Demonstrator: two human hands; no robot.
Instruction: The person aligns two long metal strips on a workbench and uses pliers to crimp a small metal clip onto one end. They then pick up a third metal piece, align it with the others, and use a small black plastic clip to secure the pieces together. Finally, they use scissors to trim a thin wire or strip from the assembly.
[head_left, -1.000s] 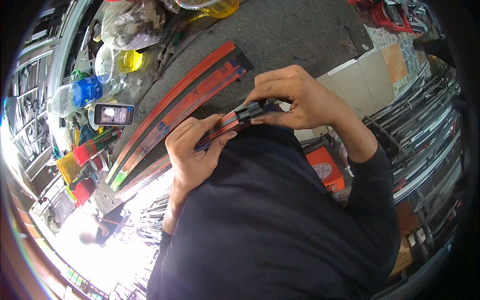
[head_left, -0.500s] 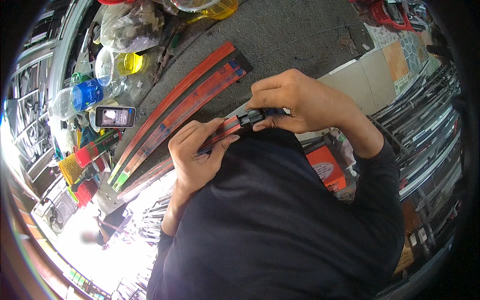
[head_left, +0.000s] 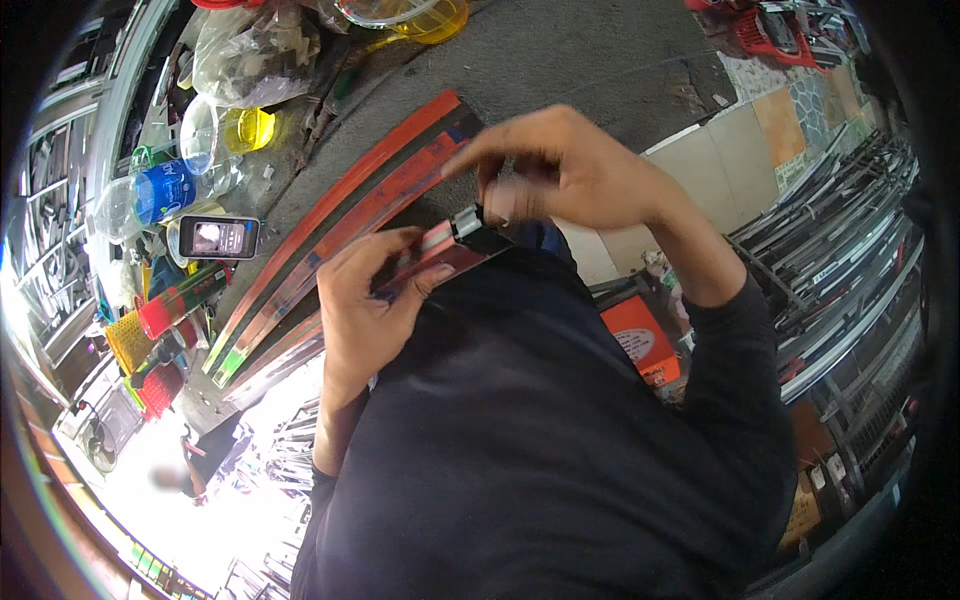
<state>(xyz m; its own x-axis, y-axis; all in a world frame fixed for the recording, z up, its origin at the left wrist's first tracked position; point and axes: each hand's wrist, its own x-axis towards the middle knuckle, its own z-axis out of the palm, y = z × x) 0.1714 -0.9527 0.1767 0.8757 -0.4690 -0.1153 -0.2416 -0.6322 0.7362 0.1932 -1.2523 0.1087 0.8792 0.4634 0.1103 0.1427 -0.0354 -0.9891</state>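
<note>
My left hand [head_left: 362, 298] is closed around one end of a long red-filmed metal profile [head_left: 437, 262], which slants up to the right above my lap. A short silver and black fitting [head_left: 466, 222] sits at the profile's upper end. Just beyond it is my right hand [head_left: 590, 180], smeared by motion. Its forefinger reaches out to the left over the fitting, apart from the blurred thumb beside the fitting. No held thing shows in the right hand. Two more long red profiles [head_left: 330, 182] lie side by side on the grey ground ahead of my left hand.
A phone [head_left: 218, 238] with a lit screen lies at the left, among plastic bottles with a blue label [head_left: 165, 190] and a clear bag [head_left: 258, 58]. An orange box [head_left: 642, 338] stands by my right side. Stacked metal bars [head_left: 840, 270] fill the right; a red basket [head_left: 775, 38] is far right.
My right hand has drawn its fingers off the fitting, and the forefinger now stretches left. The left hand has shifted slightly left with the profile, whose fitting end is more exposed.
</note>
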